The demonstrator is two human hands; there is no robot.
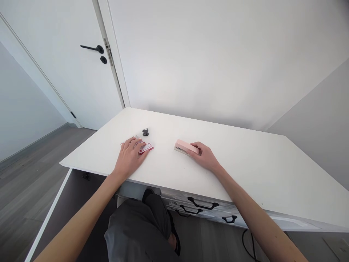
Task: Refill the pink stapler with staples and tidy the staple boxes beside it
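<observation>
On the white cabinet top, my right hand (203, 154) is wrapped round the rear end of a pale pink stapler (185, 145), thumb on the near side and fingers on the far side. The stapler lies flat, its front pointing left. Over to the left, my left hand (131, 154) rests palm down with its fingers spread over small red-and-white boxes (146, 147). Part of the boxes is hidden under the fingers, so their full number does not show. Just beyond that hand sits a small black clip-like object (145, 132), too small to name surely.
Below the top (240, 167), a cabinet door (51, 214) hangs open at the left. Drawers with black handles (203, 203) face my legs (136, 225). A white wall (218, 62) stands behind, a room door (68, 65) at left. A black cable (247, 243) lies on the floor.
</observation>
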